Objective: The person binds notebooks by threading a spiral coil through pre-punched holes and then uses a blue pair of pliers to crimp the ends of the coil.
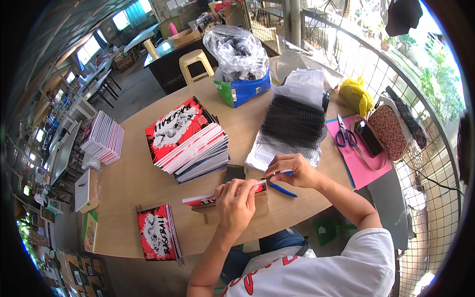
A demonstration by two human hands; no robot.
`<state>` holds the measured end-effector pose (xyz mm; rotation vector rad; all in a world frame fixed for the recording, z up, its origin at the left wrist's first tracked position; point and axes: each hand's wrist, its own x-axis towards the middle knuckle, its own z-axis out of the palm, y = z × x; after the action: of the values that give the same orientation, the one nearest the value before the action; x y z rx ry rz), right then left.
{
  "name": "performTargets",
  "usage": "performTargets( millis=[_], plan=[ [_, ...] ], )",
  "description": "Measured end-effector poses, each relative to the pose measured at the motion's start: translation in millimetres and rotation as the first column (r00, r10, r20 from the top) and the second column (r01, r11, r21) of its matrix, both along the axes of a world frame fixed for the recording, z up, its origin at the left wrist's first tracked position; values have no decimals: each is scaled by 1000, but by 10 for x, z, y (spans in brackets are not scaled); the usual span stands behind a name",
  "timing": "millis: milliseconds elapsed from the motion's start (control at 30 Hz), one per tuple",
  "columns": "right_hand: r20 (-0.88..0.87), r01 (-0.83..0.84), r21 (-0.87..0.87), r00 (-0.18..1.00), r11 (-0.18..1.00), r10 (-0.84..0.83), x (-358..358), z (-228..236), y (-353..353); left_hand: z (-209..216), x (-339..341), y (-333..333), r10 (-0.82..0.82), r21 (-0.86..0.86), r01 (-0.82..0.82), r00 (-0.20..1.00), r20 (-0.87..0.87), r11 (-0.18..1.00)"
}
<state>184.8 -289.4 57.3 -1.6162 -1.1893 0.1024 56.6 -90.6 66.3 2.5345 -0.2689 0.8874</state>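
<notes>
My left hand is closed over a red-covered notebook, which stands on edge against a small wooden stand at the table's front. At the notebook's right end, the fingers of my right hand are pinched together; what they grip is too small to make out. A blue-handled tool, probably pliers, lies just below that hand. Beyond it, black wire binding coils rest in rows on white sheeting. To the left lies a coil-bound red notebook.
A tall stack of red notebooks stands left of centre. Behind are a plastic-filled blue and green box and a stool. Scissors, a phone and a pink folder lie right, near yellow plastic and a patterned pouch.
</notes>
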Motion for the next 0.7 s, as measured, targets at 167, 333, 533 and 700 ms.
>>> performTargets(
  millis=[167,333,533,700],
  plan=[
    [-86,-31,20,996,999,32,48,14,38,-54,71,17,39,26,-41,998,53,999],
    [-45,-79,-51,996,996,76,117,29,24,-39,67,-20,43,2,-43,998,43,999],
    [-109,-109,-46,989,993,104,139,7,15,-92,83,-11,63,31,-65,994,88,997],
    [-105,-106,-102,990,989,96,56,99,40,-102,95,-32,72,32,-75,993,96,997]
  ],
)
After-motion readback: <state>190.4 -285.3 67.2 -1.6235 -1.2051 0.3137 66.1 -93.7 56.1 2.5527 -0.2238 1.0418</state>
